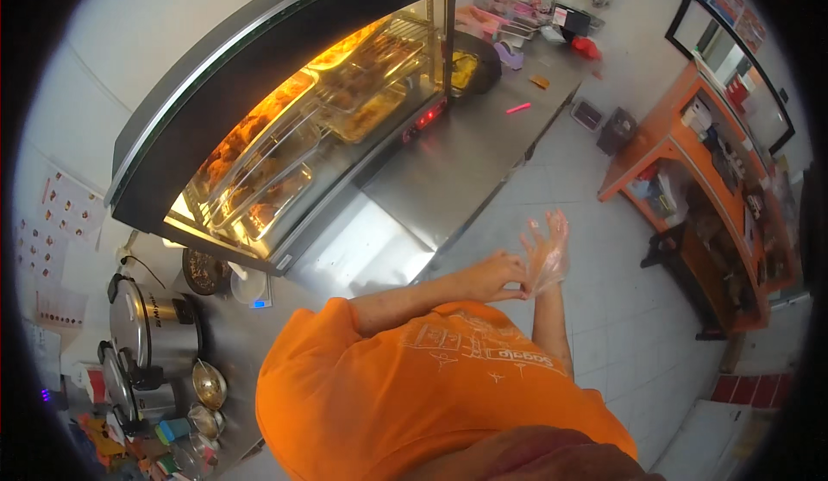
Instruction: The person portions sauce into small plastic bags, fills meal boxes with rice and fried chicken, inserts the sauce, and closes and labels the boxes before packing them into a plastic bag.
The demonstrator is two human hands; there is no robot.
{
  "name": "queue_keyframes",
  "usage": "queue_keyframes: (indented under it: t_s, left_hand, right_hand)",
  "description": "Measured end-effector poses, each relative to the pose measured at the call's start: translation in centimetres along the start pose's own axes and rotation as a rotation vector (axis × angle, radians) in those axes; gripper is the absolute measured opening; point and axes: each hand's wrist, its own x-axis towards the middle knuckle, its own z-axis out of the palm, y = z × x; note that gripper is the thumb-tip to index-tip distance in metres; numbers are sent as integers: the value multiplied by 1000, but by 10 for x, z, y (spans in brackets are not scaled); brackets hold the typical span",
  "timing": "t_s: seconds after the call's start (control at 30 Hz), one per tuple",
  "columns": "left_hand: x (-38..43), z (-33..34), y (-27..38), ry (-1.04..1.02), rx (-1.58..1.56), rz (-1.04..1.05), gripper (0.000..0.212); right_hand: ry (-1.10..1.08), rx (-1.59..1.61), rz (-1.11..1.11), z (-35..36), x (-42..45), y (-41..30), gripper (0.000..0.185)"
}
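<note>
A clear plastic disposable glove [548, 262] covers my right hand [550, 241], which is raised in front of my orange T-shirt [414, 390]. Its fingers are spread and point away from me, with nothing held in them. From the left, my bare left hand [501, 277] reaches across and pinches the glove's cuff near the right wrist. The plastic looks loose and wrinkled there. Both hands are in the air over the tiled floor, just beyond the edge of a stainless steel counter [446, 183].
A lit glass food warmer [362, 151] with trays of fried food stands on the counter. Pressure cookers [155, 326], a digital scale [260, 302] and strainers [210, 384] are at left. An orange shelved counter [686, 151] stands at right. A pink marker [518, 107] lies on the steel.
</note>
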Motion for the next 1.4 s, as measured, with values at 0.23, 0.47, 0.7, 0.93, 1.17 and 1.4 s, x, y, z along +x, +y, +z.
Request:
queue_keyframes:
  t_s: [0.23,0.47,0.7,0.93,1.17,1.4]
  left_hand:
    - [30,-137,-80,1138,546,-166,49]
    - [-180,-224,-89,2421,1174,-846,77]
    - [-361,-202,-81,2261,1179,-1360,84]
    - [-361,-182,-70,2387,1065,-1018,75]
    - [-348,-183,-54,1991,613,-968,83]
    - [-356,-178,3,891,266,-938,90]
  right_hand:
    - [182,52,223,-52,160,7,43]
    - [-27,-244,387,-9,281,-36,30]
    - [-400,-330,379,24,363,-13,28]
    - [-504,-252,532,84,255,63,25]
    - [-774,-401,749,105,55,206,24]
    - [-909,-537,899,159,-135,301,33]
